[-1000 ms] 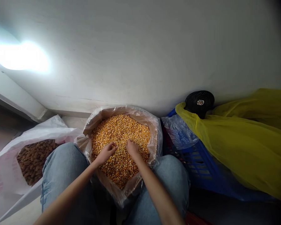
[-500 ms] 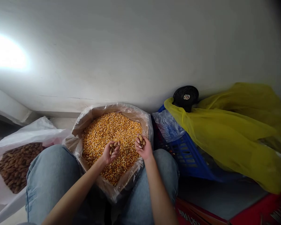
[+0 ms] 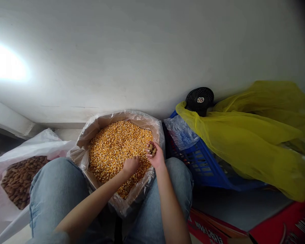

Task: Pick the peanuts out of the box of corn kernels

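Currently | right hand [image 3: 157, 157] gripping knobbly peanuts [image 3: 151, 149] | left hand [image 3: 131, 165]: grip unclear | grainy corn [image 3: 115, 142]

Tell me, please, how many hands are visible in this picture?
2: the left hand over the corn, and the right hand, holding peanuts, near the corn's right edge.

Right hand [image 3: 157, 156] cupped upward, left hand [image 3: 131, 165] seemingly curled
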Action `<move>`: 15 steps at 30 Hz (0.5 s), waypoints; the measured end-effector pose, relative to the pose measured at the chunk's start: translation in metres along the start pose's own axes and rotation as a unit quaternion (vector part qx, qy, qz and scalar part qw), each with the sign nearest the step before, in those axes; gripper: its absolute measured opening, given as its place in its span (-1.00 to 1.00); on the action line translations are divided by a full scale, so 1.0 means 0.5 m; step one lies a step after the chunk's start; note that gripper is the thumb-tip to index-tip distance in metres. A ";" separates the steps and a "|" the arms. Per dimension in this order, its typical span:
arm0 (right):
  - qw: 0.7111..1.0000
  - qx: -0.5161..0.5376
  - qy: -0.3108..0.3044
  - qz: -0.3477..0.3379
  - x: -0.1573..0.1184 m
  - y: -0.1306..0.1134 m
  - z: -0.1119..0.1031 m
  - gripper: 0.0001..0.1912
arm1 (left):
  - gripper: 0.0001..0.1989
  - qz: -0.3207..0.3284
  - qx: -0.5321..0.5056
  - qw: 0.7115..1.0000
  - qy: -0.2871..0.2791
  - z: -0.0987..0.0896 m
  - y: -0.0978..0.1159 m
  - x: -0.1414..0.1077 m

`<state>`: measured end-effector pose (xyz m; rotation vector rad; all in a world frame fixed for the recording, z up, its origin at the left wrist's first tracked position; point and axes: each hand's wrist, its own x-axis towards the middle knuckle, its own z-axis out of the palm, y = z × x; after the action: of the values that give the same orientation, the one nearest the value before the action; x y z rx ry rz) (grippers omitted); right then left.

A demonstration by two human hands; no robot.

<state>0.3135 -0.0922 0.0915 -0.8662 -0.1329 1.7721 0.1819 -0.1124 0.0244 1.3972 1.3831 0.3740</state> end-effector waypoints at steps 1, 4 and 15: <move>1.000 -0.018 0.000 -0.001 0.000 0.000 0.000 -0.87 | -0.90 -0.001 -0.006 1.000 -0.002 0.006 0.003 0.003; 0.992 -0.122 -0.003 -0.016 -0.002 -0.001 -0.001 -0.75 | -0.93 -0.001 -0.054 0.998 -0.022 -0.008 0.006 0.005; 0.773 -0.634 -0.004 -0.026 0.007 0.188 -0.028 -0.54 | -0.71 0.044 -0.385 0.921 -0.033 -0.217 -0.033 -0.119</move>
<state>0.2483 -0.1303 0.0339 -1.7409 -1.4699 1.4739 0.0688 -0.1184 0.0771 0.8003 0.9477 0.8204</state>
